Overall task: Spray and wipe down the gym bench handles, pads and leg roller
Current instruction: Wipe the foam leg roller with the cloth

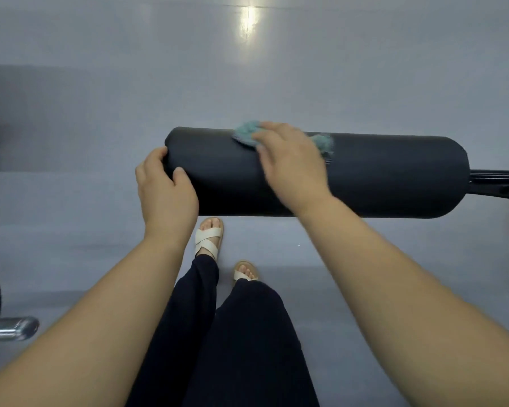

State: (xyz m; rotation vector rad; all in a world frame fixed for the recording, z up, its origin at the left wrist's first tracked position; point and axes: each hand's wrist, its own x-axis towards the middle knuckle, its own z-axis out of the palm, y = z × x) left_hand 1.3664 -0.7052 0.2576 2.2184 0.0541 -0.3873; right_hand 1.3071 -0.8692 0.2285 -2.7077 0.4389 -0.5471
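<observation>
Fingers (159, 154) of your left hand (166, 189) are curled over the left end of the black cylindrical padded leg roller (379, 177), with the thumb on its near face: a steadying grip. Your right hand (291, 165), blurred, lies with its fingers fairly flat, pressing a crumpled teal cloth (246, 133) onto the roller's top near the far edge, left of centre. The roller's long axis runs left to right across you, and a black metal bar (497, 180) carries its right end. Judgement: the longer stretch of pad lies to the right of the cloth and nearer your right hand, so the stroke should follow the axis toward the bar.
</observation>
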